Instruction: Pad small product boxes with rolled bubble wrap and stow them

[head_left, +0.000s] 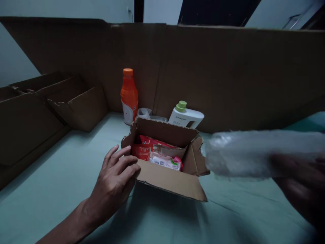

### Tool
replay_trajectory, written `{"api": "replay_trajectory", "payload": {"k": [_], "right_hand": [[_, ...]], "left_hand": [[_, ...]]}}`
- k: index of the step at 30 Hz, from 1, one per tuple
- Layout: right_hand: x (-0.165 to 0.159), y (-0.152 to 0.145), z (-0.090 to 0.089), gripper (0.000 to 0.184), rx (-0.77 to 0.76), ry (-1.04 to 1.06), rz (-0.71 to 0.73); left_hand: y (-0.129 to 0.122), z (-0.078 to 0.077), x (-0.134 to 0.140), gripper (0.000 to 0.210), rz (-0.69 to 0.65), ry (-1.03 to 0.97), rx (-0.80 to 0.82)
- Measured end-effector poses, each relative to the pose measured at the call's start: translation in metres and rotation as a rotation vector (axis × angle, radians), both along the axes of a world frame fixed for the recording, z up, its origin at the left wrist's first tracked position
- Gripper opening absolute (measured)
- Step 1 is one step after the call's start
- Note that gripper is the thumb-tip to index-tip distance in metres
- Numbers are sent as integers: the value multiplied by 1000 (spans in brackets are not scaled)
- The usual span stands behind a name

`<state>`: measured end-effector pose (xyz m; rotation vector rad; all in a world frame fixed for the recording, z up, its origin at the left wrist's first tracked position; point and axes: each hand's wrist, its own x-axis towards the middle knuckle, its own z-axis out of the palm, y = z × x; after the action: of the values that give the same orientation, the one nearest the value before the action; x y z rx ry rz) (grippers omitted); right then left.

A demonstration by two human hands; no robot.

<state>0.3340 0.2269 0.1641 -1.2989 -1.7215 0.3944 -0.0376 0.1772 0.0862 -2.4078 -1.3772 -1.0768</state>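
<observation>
A small cardboard box (167, 178) stands with its flaps up and out on the pale green cloth. My left hand (118, 178) grips its left edge, the fingers laid over the flap and the thumb hidden. Inside lie red packets (142, 151) and a white and pink packet (165, 162) with a green mark. To the right of the box, my right hand (299, 176), dark and blurred, is closed on a long piece of translucent plastic wrap (241, 154). Motion smears the wrap, and its left end is close to the box's right flap.
Behind the box stand an orange bottle (129, 96) and a white bottle with a green cap (186, 117). A clear plastic item (144, 113) sits between them. Open cardboard compartments (81, 108) line the left side. A tall cardboard wall (228, 74) closes off the back.
</observation>
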Motion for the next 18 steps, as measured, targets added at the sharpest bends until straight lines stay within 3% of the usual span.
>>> {"api": "replay_trajectory", "payload": {"k": [2,6,13,18], "right_hand": [[-26,10,10,18,25,57,2],[-75,27,27,22,-21,-10,213],[-117,58,33,12,-149,-404,493],[-149,74,42,4,-251,-934,555]], "left_hand": [[-5,-5,-2,24,7,-17,-13],[-4,-4,-5,24,-11,-29,-40],[-3,-7,-5,25,-33,-35,-24],[-2,-8,-4,25,-53,-103,10]]}}
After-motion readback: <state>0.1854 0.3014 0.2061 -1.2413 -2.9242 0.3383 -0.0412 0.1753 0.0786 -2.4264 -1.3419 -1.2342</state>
